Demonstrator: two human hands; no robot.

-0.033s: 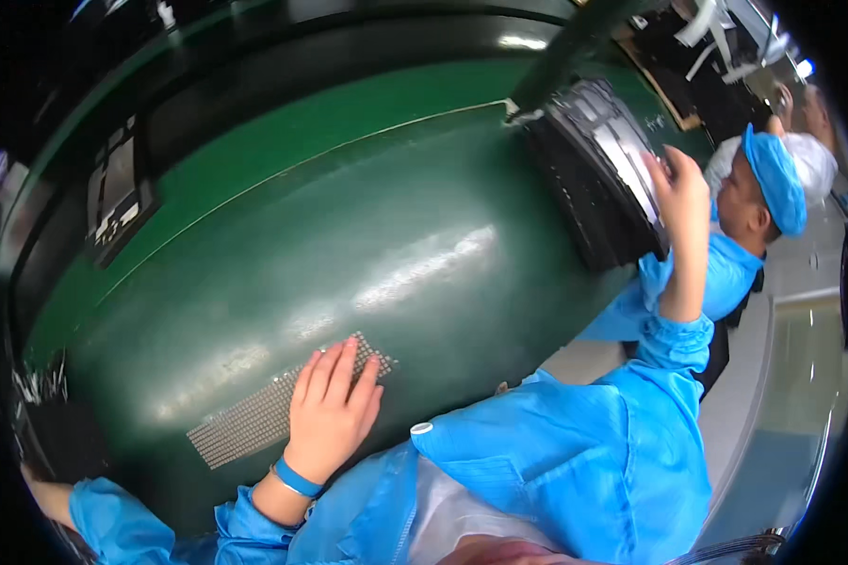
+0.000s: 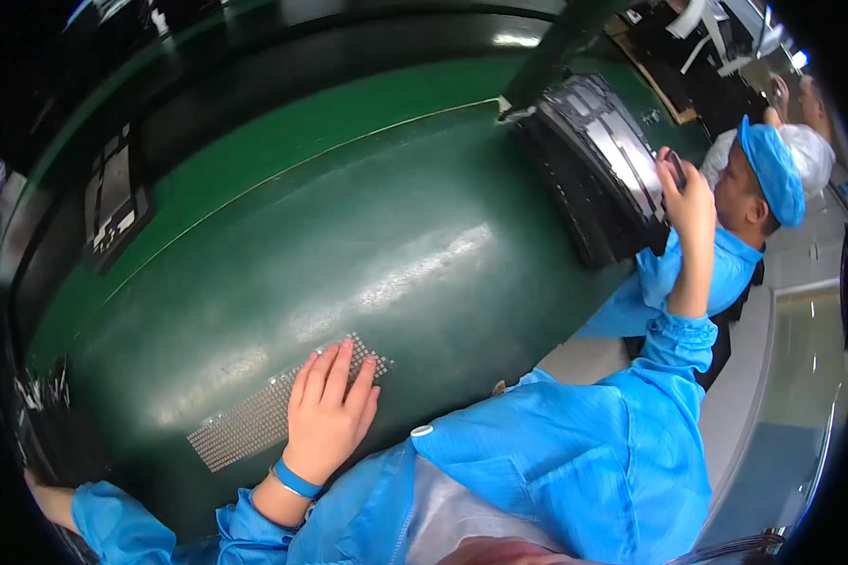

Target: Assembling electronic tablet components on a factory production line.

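My left hand (image 2: 328,414), with a blue band at its wrist, lies palm down on a thin sheet (image 2: 240,428) covered in rows of tiny square pieces. Its fingers are slightly apart over the sheet's right end, hiding part of it. My right hand (image 2: 690,198) is raised at the upper right, beside a stack of black trays (image 2: 584,202). Thumb and fingers are bent around a small dark thing that I cannot make out. Silvery and grey flat parts (image 2: 617,146) lie in the top tray.
The green tabletop (image 2: 283,245) spreads under everything. A black tray with flat parts (image 2: 115,202) stands at the far left, and a black bin of thin strips (image 2: 61,433) at the near left, by another person's sleeve (image 2: 118,523). A co-worker in a blue cap (image 2: 774,174) sits right.
My right hand has drawn slightly away from the tray stack, and the dark thing between its fingers shows more clearly. The left hand stays on the sheet.
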